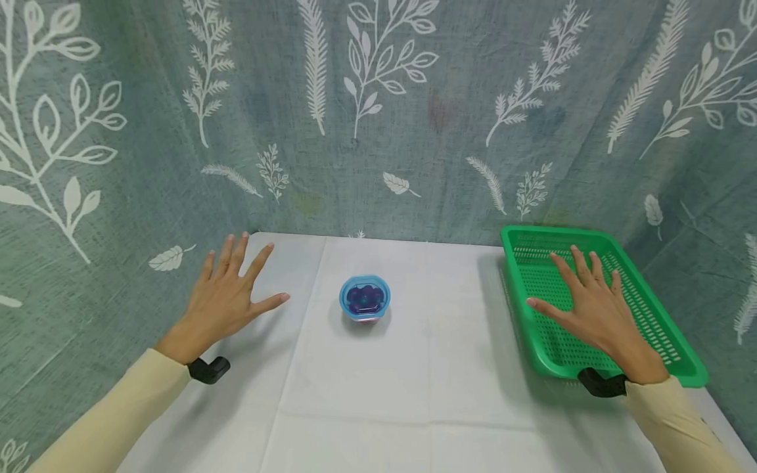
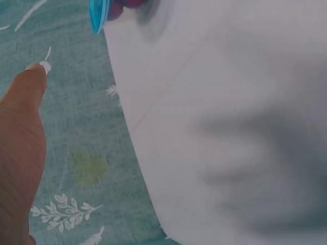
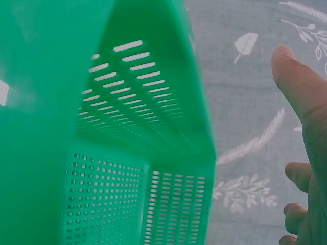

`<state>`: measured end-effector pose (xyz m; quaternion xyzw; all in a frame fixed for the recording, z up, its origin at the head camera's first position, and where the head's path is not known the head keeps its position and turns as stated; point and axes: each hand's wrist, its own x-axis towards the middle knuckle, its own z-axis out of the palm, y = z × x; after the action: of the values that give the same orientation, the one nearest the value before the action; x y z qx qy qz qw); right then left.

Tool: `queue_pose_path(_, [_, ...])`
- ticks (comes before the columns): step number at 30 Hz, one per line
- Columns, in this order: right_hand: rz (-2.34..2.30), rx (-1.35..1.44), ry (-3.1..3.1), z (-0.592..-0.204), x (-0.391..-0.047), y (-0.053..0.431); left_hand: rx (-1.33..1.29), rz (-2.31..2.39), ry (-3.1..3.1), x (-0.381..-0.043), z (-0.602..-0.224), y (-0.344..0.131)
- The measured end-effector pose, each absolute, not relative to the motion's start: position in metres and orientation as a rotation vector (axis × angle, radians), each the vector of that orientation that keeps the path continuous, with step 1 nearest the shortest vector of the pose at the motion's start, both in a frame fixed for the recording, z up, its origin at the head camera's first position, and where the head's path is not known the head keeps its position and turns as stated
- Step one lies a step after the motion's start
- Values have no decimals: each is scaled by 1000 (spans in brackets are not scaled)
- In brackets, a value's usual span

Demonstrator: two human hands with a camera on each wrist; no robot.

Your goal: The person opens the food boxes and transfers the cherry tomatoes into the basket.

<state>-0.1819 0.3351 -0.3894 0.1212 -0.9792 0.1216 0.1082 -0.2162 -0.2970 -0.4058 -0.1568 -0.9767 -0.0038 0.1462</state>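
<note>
A small tub with a light-blue lid point(image 1: 365, 297) stands on the white tabletop, dark purple round things showing through its top. Part of its blue rim point(image 2: 98, 15) enters the top of the left wrist view. My left hand point(image 1: 227, 292) is spread in the air left of the tub, touching nothing. Over the green perforated basket point(image 1: 656, 302) hovers my right hand point(image 1: 597, 309), its fingers spread and nothing held. In the right wrist view the basket's slotted wall point(image 3: 179, 204) lies beside the hand, apart from the thumb point(image 3: 296, 81).
White cloth point(image 1: 378, 381) covers the table. A grey-green curtain point(image 1: 414, 184) with white leaf prints hangs behind and along both sides. The basket takes up the right end of the table, its raised rim facing the middle.
</note>
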Motion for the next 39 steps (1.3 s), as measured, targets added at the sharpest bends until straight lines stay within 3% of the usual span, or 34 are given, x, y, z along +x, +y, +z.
queue_pose_path(8, [638, 412, -2988, -385, -180, 326, -485, -123, -2844, -216, -415, -292])
queue_pose_path(20, [851, 598, -2909, -385, -180, 276, -504, -1171, -2868, -215, -459, -257])
queue_pose_path(39, [1004, 791, -2776, -424, -187, 192, -490, -1715, -2709, -226, -495, -212])
